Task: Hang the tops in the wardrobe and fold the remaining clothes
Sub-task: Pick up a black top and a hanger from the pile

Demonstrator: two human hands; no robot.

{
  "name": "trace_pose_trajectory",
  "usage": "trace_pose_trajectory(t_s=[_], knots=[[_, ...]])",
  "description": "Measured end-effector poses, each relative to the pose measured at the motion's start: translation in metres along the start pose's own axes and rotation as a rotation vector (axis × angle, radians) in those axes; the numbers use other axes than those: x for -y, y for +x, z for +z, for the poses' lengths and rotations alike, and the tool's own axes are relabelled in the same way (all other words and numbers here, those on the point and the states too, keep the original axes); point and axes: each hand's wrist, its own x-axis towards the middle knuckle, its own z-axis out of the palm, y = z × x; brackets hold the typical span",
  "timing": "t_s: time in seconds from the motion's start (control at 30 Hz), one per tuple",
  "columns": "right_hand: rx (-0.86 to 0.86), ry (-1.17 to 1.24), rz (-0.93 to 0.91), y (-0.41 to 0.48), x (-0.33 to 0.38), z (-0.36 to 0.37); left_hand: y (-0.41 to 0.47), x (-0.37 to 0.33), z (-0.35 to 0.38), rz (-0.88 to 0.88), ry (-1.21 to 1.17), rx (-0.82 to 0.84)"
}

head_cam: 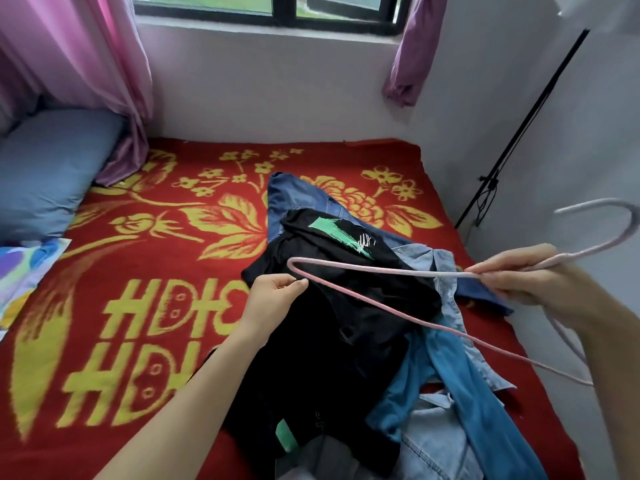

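"What is the person working over?"

"A red blanket with yellow flowers (138, 306) is covering the bed, below a black-framed window (284, 15) hung with pink curtains (86, 53). A blue pillow (45, 174) is lying at the left."

"Anything hard to see?"

"The blue denim garments (436, 448) are running off the bottom edge, and the hook of the thin pink hanger (571, 256) is reaching the right edge."

"Where is it?"

"It is hovering level over a black top with a green print (329, 323), which is lying crumpled on the denim. The right hand (519, 275) is curling its fingers round the neck, and the left hand (273, 292) is pinching the far bend."
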Motion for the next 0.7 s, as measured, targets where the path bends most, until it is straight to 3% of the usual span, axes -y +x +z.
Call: trace_pose_trajectory(t_s=[0.33, 0.57, 0.7], knots=[[0.030, -0.024, 0.117, -0.022, -0.026, -0.008, -0.002, -0.007, -0.006, 0.034, 0.045, 0.017], [0.140, -0.029, -0.001, -0.001, -0.017, 0.048, -0.035, -0.025, 0.027, 0.354, 0.454, 0.097], [0.137, 0.027, -0.040, 0.006, -0.021, 0.080, -0.043, -0.032, 0.040, 0.414, 0.491, 0.082]])
